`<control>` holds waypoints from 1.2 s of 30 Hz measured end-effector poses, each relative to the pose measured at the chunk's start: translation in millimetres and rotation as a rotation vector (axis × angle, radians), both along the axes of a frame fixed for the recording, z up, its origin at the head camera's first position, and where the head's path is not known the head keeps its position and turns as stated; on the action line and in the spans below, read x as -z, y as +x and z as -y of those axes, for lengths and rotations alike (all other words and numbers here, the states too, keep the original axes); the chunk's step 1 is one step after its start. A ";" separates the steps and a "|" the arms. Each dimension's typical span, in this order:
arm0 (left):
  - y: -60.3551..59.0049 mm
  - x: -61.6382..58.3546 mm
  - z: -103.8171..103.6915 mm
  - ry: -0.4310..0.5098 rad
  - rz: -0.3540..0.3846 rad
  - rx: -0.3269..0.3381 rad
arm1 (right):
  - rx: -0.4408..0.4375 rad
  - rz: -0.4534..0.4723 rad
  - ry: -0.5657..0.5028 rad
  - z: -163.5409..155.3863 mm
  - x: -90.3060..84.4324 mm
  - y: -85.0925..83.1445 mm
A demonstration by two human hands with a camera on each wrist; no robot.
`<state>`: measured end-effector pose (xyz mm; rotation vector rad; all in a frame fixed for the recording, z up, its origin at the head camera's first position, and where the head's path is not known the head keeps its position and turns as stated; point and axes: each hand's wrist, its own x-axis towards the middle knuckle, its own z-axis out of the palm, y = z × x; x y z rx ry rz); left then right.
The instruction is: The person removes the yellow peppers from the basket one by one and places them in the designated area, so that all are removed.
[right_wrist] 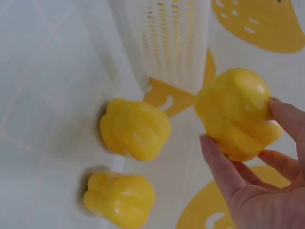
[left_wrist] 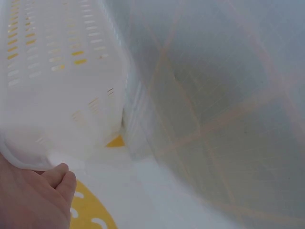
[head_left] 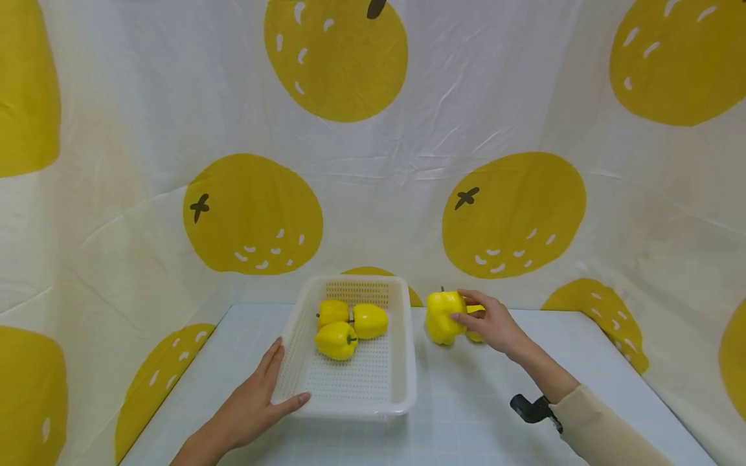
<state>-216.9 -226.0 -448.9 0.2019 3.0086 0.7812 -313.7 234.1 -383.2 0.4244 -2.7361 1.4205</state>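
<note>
The right hand (head_left: 492, 323) is pinching a yellow pepper (head_left: 444, 316) between thumb and fingers, holding it just to the right of the white perforated basket (head_left: 402, 382); in the right wrist view the same pepper (right_wrist: 236, 112) is sitting between the fingertips (right_wrist: 217, 162), lifted clear of the desk (head_left: 466, 414). Two more peppers are lying on the desk beneath the hand in that view, one nearer the basket (right_wrist: 135, 129) and one further from it (right_wrist: 120, 199). The left hand (head_left: 256, 404) is resting with straight, spread fingers against the basket's near left corner, thumb lying along the front rim. Inside the basket, three yellow peppers (head_left: 350, 327) are lying huddled together towards the far end. A cloth printed with big yellow fruit (head_left: 513, 213) is hanging behind the desk.
</note>
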 end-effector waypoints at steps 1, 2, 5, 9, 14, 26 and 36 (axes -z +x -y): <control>-0.1 -0.2 -0.1 -0.001 -0.002 0.002 | 0.007 0.002 0.005 -4.7 -0.1 -1.8; -0.2 -0.4 -0.1 -0.004 -0.006 0.006 | 0.014 0.005 0.007 -9.4 -0.1 -3.5; -0.3 -1.0 0.0 -0.011 -0.012 0.016 | 0.028 0.008 0.015 -24.2 1.9 -9.4; 0.2 -2.4 -0.4 -0.013 -0.010 0.019 | 0.057 0.025 0.008 -42.9 5.5 -17.2; 0.6 -4.0 -1.0 -0.010 0.002 0.007 | 0.080 0.059 -0.009 -64.1 11.1 -24.6; 0.0 -1.2 -1.1 0.008 0.008 -0.008 | 0.125 0.111 -0.016 -100.7 30.7 -37.0; -0.1 -1.7 -1.6 0.012 0.013 -0.011 | 0.203 0.161 -0.027 -120.7 50.8 -45.3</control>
